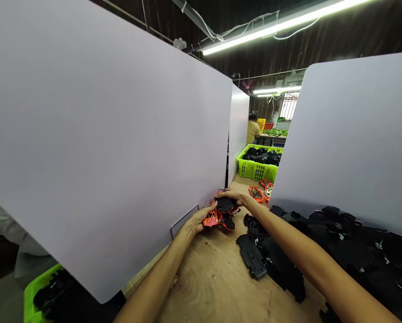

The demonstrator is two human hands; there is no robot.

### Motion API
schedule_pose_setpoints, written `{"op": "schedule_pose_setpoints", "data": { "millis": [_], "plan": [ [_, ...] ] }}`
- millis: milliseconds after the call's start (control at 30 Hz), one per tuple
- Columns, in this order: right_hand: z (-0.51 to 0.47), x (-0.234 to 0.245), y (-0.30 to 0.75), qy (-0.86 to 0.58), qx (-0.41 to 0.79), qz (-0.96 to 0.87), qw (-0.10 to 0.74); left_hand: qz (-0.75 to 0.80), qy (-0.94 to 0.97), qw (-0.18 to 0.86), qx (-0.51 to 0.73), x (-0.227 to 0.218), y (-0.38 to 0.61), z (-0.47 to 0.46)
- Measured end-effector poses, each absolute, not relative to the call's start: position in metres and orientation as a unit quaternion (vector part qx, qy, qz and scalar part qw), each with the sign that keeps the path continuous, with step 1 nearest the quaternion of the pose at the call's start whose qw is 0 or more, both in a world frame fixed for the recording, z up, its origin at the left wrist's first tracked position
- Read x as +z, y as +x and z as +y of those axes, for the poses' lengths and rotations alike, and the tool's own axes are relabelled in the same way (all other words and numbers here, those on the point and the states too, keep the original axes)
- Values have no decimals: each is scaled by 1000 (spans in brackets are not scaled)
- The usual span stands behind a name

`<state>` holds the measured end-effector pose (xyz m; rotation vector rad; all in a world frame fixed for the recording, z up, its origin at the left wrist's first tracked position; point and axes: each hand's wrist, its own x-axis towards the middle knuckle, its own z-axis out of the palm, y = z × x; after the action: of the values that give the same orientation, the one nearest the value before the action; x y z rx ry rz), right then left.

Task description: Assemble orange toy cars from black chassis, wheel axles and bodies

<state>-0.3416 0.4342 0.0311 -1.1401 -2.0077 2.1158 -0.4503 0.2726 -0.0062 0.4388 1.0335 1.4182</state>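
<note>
At the far end of the wooden table, both hands are close together over orange and black toy car parts. The fingers of my left hand [200, 217] are closed on an orange toy car body [211, 220]. My right hand [234, 195] curls over the far side of a black plastic car chassis [225, 205], gripping its edge. More orange and black pieces sit just under and beside these, and where one part ends and another begins is hard to make out. Loose black chassis parts [252, 255] lie on the table below my right forearm.
White partition panels stand at left [103, 134] and right [352, 134]. A large heap of black parts [359, 255] fills the right side. Behind are orange car bodies [255, 194] and a green crate [256, 171] of black parts. Another green crate [30, 298] stands lower left. A person [253, 131] sits far back.
</note>
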Motion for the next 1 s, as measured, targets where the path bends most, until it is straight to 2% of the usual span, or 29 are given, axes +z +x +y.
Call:
{"op": "schedule_pose_setpoints", "data": {
  "millis": [367,600,867,1000],
  "plan": [
    [362,55,-273,-368,719,-588,47,460,184,649,578,26,-395,213],
    [219,60,-240,-331,738,-589,-5,482,108,607,623,28,-346,48],
    [-28,25,-292,-232,756,-591,-158,610,-81,450,648,36,-323,-242],
    [-142,26,-312,-215,754,-602,-150,707,-101,299,633,30,-326,-275]
  ]
}}
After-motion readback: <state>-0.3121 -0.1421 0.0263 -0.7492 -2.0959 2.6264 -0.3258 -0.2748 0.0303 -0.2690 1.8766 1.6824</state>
